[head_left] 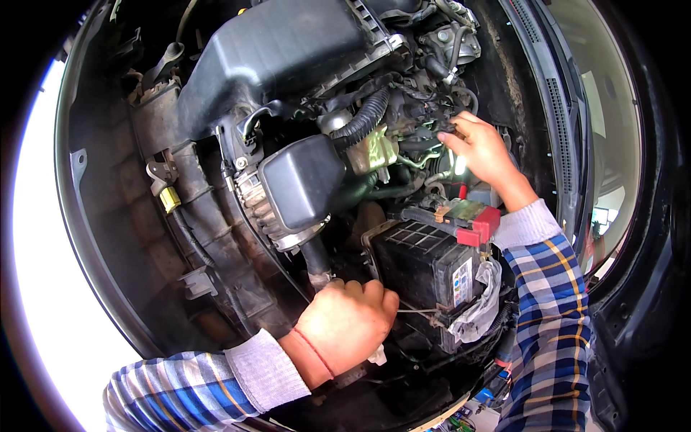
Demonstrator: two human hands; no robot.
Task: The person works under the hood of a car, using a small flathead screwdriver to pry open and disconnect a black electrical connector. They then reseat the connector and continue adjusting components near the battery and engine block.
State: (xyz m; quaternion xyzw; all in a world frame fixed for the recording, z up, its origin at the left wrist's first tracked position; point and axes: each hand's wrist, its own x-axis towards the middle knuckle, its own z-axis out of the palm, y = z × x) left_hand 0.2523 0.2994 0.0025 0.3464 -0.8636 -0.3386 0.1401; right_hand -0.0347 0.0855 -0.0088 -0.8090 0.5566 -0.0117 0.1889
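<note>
My left hand (344, 322) is closed in a fist beside the black car battery (421, 263), just below the end of a dark hose (315, 263). What its fingers hold, if anything, is hidden. A small whitish piece (377, 355) shows under that hand. Farther back, my right hand (481, 149) reaches in among the engine's hoses and wiring. Its thumb and fingers are bent together at a dark part too small to name. A bright light (460, 165) shines just below those fingers. A red terminal cover (479, 227) sits on the battery, near my right cuff.
A large black air box (284, 50) fills the top. A smaller black cover (302, 180) stands left of the battery. Crumpled clear plastic (480, 306) hangs at the battery's right side. A yellow connector (170, 199) lies along the left panel. The windshield (604, 108) curves at right.
</note>
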